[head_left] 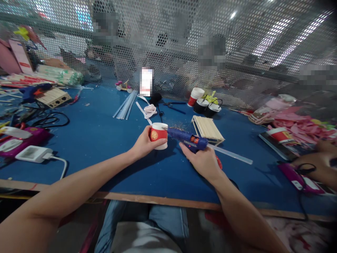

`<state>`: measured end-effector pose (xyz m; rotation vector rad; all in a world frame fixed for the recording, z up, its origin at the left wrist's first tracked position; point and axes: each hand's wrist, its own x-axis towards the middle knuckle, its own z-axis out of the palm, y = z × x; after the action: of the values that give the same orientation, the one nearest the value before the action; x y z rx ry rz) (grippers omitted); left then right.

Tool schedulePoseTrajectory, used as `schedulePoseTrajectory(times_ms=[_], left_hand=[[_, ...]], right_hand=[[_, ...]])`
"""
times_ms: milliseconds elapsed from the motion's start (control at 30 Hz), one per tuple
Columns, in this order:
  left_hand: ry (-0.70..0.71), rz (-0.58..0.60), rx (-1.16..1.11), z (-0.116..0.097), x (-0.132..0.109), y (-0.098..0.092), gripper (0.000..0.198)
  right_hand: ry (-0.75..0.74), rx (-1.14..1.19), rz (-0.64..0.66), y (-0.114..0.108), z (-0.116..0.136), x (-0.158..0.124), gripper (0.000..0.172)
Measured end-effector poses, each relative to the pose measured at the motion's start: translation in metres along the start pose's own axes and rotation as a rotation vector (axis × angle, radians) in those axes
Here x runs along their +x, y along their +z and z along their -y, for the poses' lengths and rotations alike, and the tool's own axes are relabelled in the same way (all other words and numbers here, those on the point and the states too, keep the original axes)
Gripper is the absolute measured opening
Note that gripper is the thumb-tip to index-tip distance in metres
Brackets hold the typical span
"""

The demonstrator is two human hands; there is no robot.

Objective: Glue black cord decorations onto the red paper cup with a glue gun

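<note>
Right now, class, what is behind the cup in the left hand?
Beyond the cup, a pale coiled strip lies on the blue table. The patch the cup blocks, and the cup's far side, cannot be seen.

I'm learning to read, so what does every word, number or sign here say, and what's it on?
No words or numbers can be read.
Held cup: round gold sign, too small to make out.
Right-hand cup: gold sign, blurred.
Glue gun: any lettering too small.
Screen: pixelated, unreadable.
</note>
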<state>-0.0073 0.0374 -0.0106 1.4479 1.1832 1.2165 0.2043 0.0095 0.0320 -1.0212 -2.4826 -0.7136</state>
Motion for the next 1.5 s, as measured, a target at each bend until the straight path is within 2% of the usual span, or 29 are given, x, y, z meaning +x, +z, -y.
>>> schedulePoseTrajectory(times_ms=[133, 400, 633, 767, 933, 1200, 1500], left_hand=[[0.006, -0.013, 0.045, 0.003, 0.001, -0.001, 0.065], [-0.002, 0.009, -0.037, -0.003, 0.000, -0.001, 0.060], [-0.011, 0.018, -0.096, -0.006, -0.001, -0.001, 0.058], [-0.019, 0.010, -0.099, -0.006, -0.001, -0.001, 0.058], [-0.013, 0.025, -0.103, -0.006, -0.001, -0.002, 0.058], [-0.011, 0.024, -0.095, -0.006, -0.001, -0.003, 0.058], [-0.014, 0.033, -0.117, -0.004, -0.001, -0.003, 0.056]], right_hand=[[-0.041, -0.025, -0.055, -0.001, 0.002, 0.001, 0.038], [0.019, 0.068, -0.020, -0.001, -0.001, -0.001, 0.036], [-0.067, -0.102, -0.087, 0.001, -0.002, -0.003, 0.040], [-0.093, -0.143, -0.137, 0.003, -0.004, -0.004, 0.042], [-0.107, -0.147, -0.138, 0.004, -0.007, -0.005, 0.047], [0.155, 0.099, 0.062, 0.004, -0.010, -0.007, 0.034], [0.257, 0.238, 0.039, 0.009, -0.013, -0.008, 0.028]])
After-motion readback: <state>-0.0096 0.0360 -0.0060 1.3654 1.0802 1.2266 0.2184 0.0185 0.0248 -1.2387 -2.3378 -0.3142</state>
